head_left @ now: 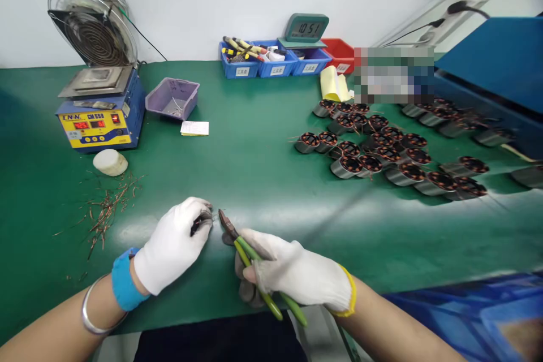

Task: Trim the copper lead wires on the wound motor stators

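Note:
My left hand (172, 243), in a white glove, is curled around a small dark motor stator (201, 222) near the front edge of the green mat (254, 147). My right hand (297, 274), also gloved, grips green-handled cutting pliers (250, 260). The pliers' jaws point up and left, just beside the stator. Most of the stator is hidden by my fingers.
A pile of cut copper wire bits (106, 212) lies to the left. A blue solder pot (99, 116) with a fan stands at back left, a purple tray (173, 97) beside it. Several wound stators (373, 150) cover the right. Blue bins (271, 62) and a clock (306, 28) line the wall.

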The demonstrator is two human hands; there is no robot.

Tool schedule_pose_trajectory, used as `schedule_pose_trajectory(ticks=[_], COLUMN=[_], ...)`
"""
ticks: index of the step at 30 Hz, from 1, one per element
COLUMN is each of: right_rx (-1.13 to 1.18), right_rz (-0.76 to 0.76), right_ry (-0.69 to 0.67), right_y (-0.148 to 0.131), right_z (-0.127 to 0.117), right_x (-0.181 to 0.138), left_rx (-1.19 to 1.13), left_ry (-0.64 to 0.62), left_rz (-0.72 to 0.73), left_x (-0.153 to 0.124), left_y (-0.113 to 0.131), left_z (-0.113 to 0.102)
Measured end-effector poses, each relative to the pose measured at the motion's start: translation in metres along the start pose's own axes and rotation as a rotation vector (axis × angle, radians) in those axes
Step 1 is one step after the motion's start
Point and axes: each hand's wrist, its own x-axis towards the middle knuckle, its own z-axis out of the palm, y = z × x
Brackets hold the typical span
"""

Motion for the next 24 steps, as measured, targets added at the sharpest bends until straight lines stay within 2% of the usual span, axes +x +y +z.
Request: schedule_pose_trajectory(ticks=[8, 10, 12, 15, 17, 19, 21, 22, 24], right_rx=[-0.073, -0.098, -0.268, -0.813, -1.158, -1.365, -1.451, -1.461, -1.462], right_rz=[-0.020, -0.035, -0.035, -0.079, -0.125, -0.200, -0.376, -0.493, -0.690], right_ry=[-0.051, -0.026, 0.082, 0.406, 0.619, 0.733, 0.755, 0.729, 0.640], right_y=[-0.006, -0.013, -0.018, -0.018, -0.014, -0.014, -0.020, -0.026, -0.037], right_z=[-0.004, -0.005, -0.006, -0.005, 0.000, 0.009, 0.022, 0.029, 0.039], right_x=[0.006, 0.006, 0.003, -0.005, -0.008, -0.007, 0.001, 0.007, 0.023], left_rx=[-0.006, 0.005, 0.001, -0.066, -0.139, -0.223, -0.291, -0.312, -0.308], left_ry=[-0.023, -0.031, -0.021, 0.013, 0.103, 0.249, 0.361, 0.370, 0.265], left_rz=[0.009, 0.005, -0.004, -0.063, -0.123, -0.161, -0.174, -0.176, -0.170], left_x=[0.000, 0.001, 0.000, -0.001, -0.001, 0.000, 0.002, 0.003, 0.005], left_y=[-0.003, -0.002, 0.000, 0.004, 0.004, 0.002, -0.003, -0.006, -0.011], left_z=[0.001, 0.001, 0.000, -0.008, -0.017, -0.025, -0.034, -0.037, -0.045])
